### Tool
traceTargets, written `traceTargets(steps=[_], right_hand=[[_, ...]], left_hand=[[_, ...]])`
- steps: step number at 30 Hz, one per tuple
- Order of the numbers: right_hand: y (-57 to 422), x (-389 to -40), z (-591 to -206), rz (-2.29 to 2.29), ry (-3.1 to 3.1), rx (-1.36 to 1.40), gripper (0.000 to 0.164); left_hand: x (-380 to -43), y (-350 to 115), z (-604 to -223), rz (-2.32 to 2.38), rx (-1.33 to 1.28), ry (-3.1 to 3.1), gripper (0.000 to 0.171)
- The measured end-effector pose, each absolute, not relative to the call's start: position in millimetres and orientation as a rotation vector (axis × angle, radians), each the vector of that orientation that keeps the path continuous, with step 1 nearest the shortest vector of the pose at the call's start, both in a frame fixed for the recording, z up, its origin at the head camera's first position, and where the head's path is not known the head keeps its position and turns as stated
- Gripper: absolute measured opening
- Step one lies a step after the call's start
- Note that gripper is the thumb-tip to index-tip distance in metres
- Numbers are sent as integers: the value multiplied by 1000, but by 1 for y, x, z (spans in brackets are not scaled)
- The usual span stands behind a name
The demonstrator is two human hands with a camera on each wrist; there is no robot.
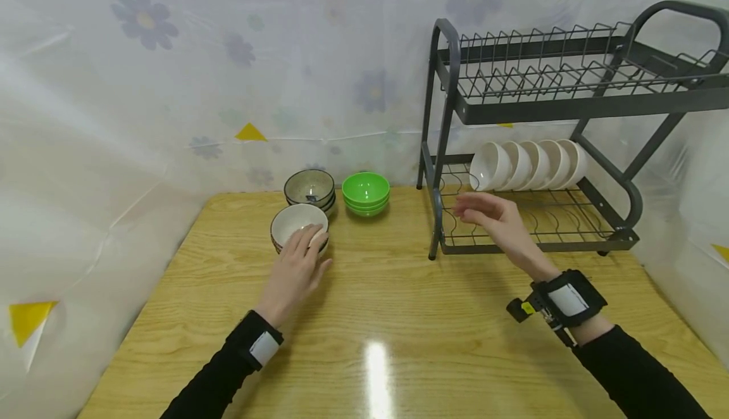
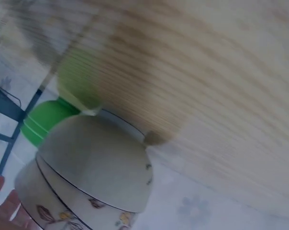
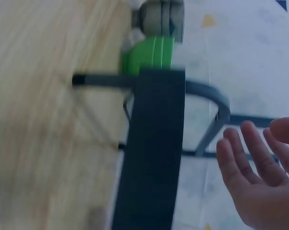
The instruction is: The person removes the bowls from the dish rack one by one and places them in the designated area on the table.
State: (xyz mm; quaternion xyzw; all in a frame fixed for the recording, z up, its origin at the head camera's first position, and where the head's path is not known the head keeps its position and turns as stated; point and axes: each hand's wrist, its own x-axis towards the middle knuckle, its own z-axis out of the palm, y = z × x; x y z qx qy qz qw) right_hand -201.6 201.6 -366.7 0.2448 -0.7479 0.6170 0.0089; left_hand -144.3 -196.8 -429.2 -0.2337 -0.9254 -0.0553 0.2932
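Observation:
My left hand [image 1: 292,280] reaches over the near side of a stack of white bowls [image 1: 292,219], its fingers fairly straight and right at the rim. Seen from the left wrist, the bowls [image 2: 94,163] have dark rims and a leaf pattern outside, with fingertips [image 2: 8,206] beside them. My right hand [image 1: 495,219] hovers in front of the dish rack's lower shelf with loosely bent fingers and nothing in it. Several white bowls [image 1: 490,167] stand on edge in a row on that shelf, behind the hand.
Behind the white stack stand greyish bowls [image 1: 309,186], and to their right a stack of green bowls [image 1: 366,191]. The black two-tier dish rack [image 1: 547,112] occupies the right side of the wooden table [image 1: 364,305]. A flowered plastic sheet [image 1: 319,58] hangs behind.

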Motion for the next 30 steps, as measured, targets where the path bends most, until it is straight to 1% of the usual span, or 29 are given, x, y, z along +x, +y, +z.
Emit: traceTargets(steps=[5,12,21,30], right_hand=[[215,-221,-354,1406,-2497,591,37],[232,-252,-340,1053,-2619,502,45],[246,-290,-331,839,-2671,464,57],[255,-312,-330,741,-2847,386,69]], left_hand=[[-136,-184,-428,-148,-773,-2504,56],[-128,-168,-428,-175,-844,-2551,55],[-125,-160,-428,-181,-870,-2590,51],[-123,-153,-429,-187,-907,-2642,54]])
